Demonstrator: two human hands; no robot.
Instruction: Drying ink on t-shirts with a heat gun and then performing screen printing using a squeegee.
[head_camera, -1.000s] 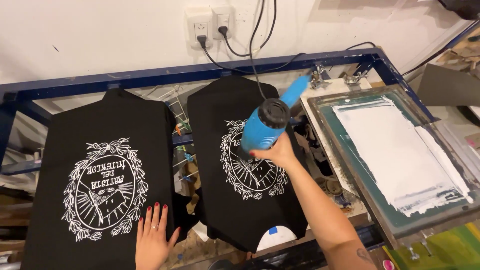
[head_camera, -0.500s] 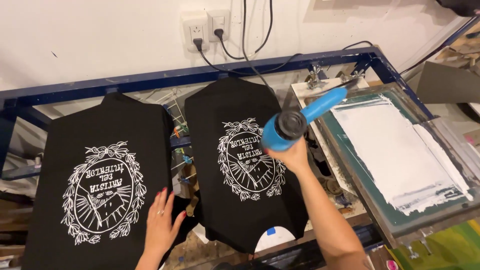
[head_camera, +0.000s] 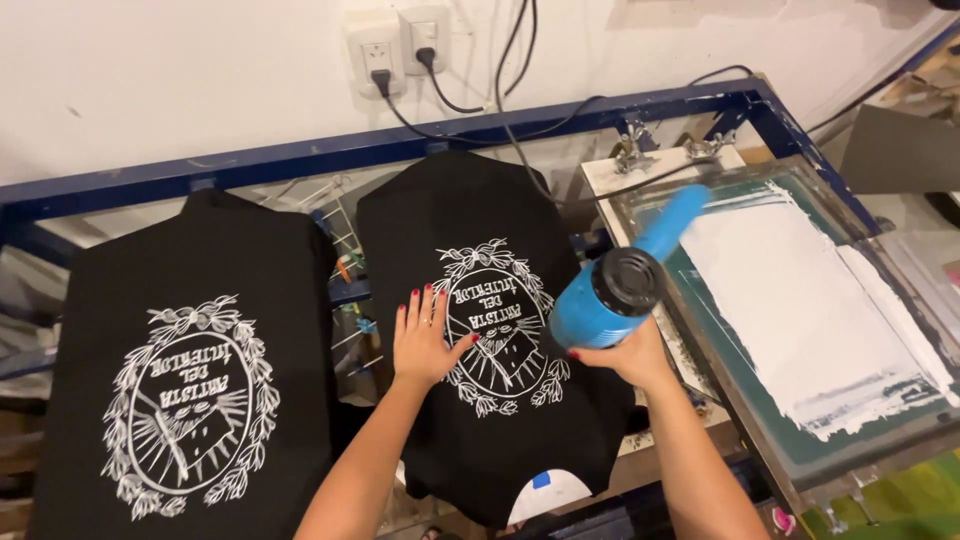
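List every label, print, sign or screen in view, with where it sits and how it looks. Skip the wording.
Left print: white oval wreath emblem on the left black shirt, untouched.
Middle print: same white emblem on the middle black shirt; left hand rests flat at its edge.
Neck label: small blue square on a white patch at that shirt's near end.
Printing screen: framed, green mesh smeared with white ink, beside the right hand holding a blue heat gun.

A second black shirt (head_camera: 190, 370) lies at left. A screen frame (head_camera: 800, 320) smeared with white ink sits right. Wall sockets (head_camera: 400, 40) hold black cords (head_camera: 500, 110).
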